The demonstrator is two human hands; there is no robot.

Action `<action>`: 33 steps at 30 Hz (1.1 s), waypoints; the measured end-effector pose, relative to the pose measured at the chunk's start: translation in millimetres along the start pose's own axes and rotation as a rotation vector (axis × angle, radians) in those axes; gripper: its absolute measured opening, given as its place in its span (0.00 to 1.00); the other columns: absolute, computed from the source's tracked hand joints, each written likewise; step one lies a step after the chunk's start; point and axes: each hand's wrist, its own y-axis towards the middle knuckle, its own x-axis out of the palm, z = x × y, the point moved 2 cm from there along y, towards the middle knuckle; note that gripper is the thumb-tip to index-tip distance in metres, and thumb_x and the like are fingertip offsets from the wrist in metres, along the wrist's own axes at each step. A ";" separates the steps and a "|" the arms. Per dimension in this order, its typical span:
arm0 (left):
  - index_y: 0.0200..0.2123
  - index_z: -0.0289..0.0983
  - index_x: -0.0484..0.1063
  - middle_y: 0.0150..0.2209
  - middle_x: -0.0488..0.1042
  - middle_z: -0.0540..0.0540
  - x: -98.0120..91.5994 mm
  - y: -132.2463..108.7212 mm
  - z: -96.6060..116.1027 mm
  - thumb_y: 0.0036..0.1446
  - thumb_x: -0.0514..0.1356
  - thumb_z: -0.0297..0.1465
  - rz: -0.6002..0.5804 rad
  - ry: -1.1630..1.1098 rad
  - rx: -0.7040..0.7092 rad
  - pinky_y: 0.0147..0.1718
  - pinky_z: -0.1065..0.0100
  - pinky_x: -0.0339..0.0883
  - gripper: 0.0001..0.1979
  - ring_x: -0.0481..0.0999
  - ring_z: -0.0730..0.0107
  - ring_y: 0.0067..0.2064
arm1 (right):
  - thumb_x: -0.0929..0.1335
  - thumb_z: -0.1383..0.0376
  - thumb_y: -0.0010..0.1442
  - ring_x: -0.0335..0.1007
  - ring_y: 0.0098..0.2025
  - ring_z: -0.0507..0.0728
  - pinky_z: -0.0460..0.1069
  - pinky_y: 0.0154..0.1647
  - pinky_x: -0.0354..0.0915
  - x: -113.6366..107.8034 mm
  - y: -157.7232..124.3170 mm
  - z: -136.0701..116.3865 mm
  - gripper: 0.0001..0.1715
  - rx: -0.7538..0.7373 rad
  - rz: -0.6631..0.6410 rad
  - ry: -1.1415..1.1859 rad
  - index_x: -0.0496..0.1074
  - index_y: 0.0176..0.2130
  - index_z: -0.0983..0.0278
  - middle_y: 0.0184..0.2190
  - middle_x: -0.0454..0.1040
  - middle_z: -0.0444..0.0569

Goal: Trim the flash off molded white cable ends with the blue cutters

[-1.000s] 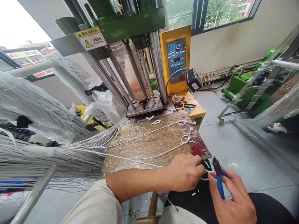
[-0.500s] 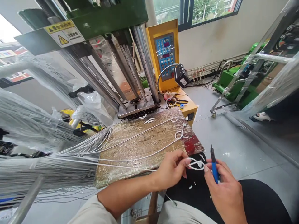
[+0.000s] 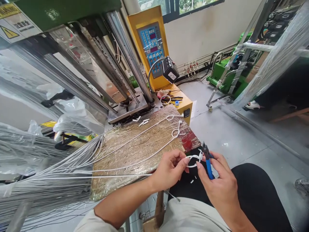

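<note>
White cable bundle [image 3: 60,164] far left, strands running across surface [image 3: 125,148]. Left hand [image 3: 169,168]: grip pinched on looped cable [image 3: 193,156], held between hands near surface's red corner. Right hand [image 3: 221,181]: grip clamped around blue-handled pliers [image 3: 209,168], thumb at loop's right side.

Your right hand [image 3: 220,182] partly hides the blue-handled cutters [image 3: 209,169]; the upper view edge cuts off the green press [image 3: 70,11].
</note>
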 end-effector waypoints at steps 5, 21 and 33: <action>0.36 0.34 0.69 0.27 0.76 0.48 1.9 -0.5 2.0 0.69 0.60 0.47 -0.035 0.051 0.018 0.18 0.77 0.59 0.20 0.68 0.80 0.19 | 0.70 0.60 0.67 0.77 0.49 0.54 0.47 0.52 0.69 -2.0 1.7 0.7 0.08 0.073 -0.033 0.005 0.79 0.41 0.60 0.49 0.77 0.48; 0.32 0.34 0.73 0.25 0.73 0.49 1.9 10.2 0.4 0.70 0.57 0.48 -0.176 0.102 -0.017 0.22 0.76 0.62 0.23 0.70 0.80 0.22 | 0.75 0.51 0.63 0.71 0.53 0.58 0.50 0.57 0.64 8.7 -9.3 27.9 0.16 0.642 -0.134 0.650 0.76 0.35 0.61 0.49 0.76 0.47; 0.25 0.37 0.65 0.21 0.68 0.51 3.8 11.1 14.0 0.74 0.52 0.43 -0.159 0.414 0.144 0.27 0.71 0.56 0.24 0.65 0.76 0.25 | 0.72 0.58 0.68 0.72 0.58 0.59 0.52 0.61 0.68 -17.3 4.6 9.6 0.10 0.218 -0.131 0.337 0.80 0.47 0.57 0.53 0.75 0.50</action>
